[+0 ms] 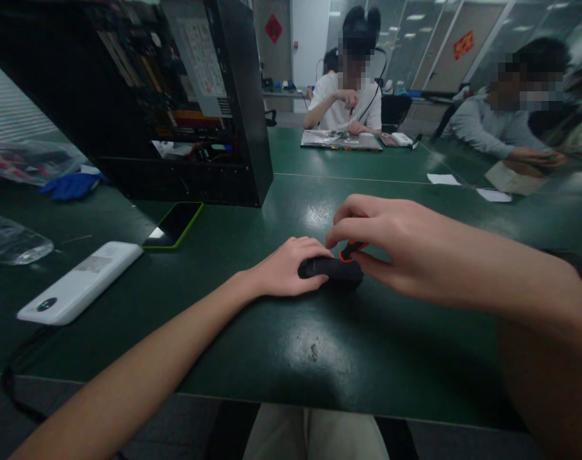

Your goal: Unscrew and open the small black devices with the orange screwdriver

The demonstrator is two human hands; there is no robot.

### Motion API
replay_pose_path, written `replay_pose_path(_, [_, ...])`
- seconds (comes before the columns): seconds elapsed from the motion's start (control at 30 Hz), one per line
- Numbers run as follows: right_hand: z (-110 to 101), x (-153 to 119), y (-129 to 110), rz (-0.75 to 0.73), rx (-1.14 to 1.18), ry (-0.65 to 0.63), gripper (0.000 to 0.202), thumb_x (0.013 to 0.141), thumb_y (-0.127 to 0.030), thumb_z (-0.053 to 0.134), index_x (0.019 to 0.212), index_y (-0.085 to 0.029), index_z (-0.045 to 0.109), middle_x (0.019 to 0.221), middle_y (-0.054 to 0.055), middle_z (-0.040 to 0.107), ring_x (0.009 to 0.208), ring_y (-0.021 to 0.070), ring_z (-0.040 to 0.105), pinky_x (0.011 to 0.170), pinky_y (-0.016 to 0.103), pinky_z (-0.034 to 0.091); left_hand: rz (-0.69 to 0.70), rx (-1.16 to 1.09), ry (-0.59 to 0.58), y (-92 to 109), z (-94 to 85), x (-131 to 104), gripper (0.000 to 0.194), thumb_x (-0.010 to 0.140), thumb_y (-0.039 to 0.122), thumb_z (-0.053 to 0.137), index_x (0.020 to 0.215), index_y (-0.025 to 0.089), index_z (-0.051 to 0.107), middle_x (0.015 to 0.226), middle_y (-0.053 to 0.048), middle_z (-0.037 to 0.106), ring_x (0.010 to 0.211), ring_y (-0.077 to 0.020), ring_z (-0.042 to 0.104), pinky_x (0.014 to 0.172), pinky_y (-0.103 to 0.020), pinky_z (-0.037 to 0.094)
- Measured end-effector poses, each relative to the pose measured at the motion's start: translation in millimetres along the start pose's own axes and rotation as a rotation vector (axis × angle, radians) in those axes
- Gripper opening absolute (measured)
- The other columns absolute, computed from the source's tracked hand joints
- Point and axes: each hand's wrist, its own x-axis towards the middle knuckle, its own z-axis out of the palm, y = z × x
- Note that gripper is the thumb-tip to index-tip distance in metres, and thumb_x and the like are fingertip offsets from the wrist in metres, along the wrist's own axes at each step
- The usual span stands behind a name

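My left hand (291, 268) is wrapped around the left end of a black computer mouse (343, 273) on the green table, fingers along its far side and thumb along its near side. Above the mouse's right part, my right hand (381, 239) pinches a small black and orange screwdriver (349, 250) between thumb and fingers. The screwdriver stands tilted, its lower end at the mouse's top; its tip cannot be made out. My fingers cover part of its handle.
An open black computer case (252, 128) stands at the back left. Near it lie a green-edged phone (174, 225), a white power bank (82, 281), a plastic bottle (13, 239) and a blue glove (73, 185). Across the table (252, 358), one person (351, 96) works on a flat panel (341, 140); another sits right.
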Motion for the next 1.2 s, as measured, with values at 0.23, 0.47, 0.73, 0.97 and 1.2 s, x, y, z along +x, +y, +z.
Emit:
replay_pose_path(0.23, [2.5, 4.3, 2.4, 0.04, -0.076, 0.042, 0.017, 0.101, -0.018, 0.056, 0.107, -0.016, 0.072, 0.102, 0.008, 0.066, 0.084, 0.0185, 0.059, 0.072, 0.032, 0.041, 0.012, 0.016, 0.006, -1.1, 0.4, -0.2, 0.036, 0.092, 0.036, 0.071, 0.126, 0.021, 0.067, 0.127, -0.01, 0.072, 0.121, -0.0311, 0.066, 0.106, -0.048, 0.048])
replay_pose_path(0.47, [-1.7, 0.8, -3.3, 0.015, -0.016, -0.026, 0.014, 0.102, -0.025, 0.059, 0.105, -0.018, 0.071, 0.108, 0.008, 0.068, 0.087, 0.0188, 0.061, 0.073, 0.031, 0.043, 0.027, -0.006, -0.007, -3.1, 1.6, -0.3, 0.037, 0.093, 0.036, 0.07, 0.127, 0.022, 0.066, 0.128, -0.01, 0.071, 0.121, -0.0301, 0.066, 0.106, -0.047, 0.05])
replay_pose_path(0.73, [-0.7, 2.0, 1.8, 0.012, -0.035, 0.008, 0.017, 0.099, -0.015, 0.058, 0.109, -0.017, 0.072, 0.106, 0.008, 0.068, 0.088, 0.0191, 0.062, 0.074, 0.031, 0.043, 0.025, 0.01, 0.005, -1.5, 0.8, 0.3, 0.036, 0.093, 0.035, 0.07, 0.126, 0.021, 0.067, 0.124, -0.01, 0.073, 0.117, -0.03, 0.067, 0.105, -0.047, 0.05])
replay_pose_path(0.97, [0.0, 1.2, 2.3, -0.007, -0.037, 0.025, 0.017, 0.1, -0.024, 0.062, 0.112, -0.018, 0.073, 0.114, 0.009, 0.068, 0.092, 0.0207, 0.063, 0.077, 0.032, 0.045, 0.031, 0.006, -0.004, -3.2, 1.1, -0.1, 0.035, 0.093, 0.035, 0.07, 0.124, 0.02, 0.067, 0.126, -0.01, 0.072, 0.118, -0.03, 0.067, 0.105, -0.047, 0.05])
replay_pose_path(1.2, [-1.7, 0.3, 5.6, -0.066, 0.002, 0.003, 0.022, 0.097, -0.012, 0.058, 0.113, -0.018, 0.073, 0.117, 0.008, 0.068, 0.095, 0.019, 0.063, 0.078, 0.03, 0.046, 0.034, 0.007, -0.017, -0.2, -1.1, 1.2, 0.036, 0.094, 0.035, 0.068, 0.127, 0.02, 0.067, 0.123, -0.01, 0.072, 0.115, -0.0293, 0.067, 0.102, -0.046, 0.051])
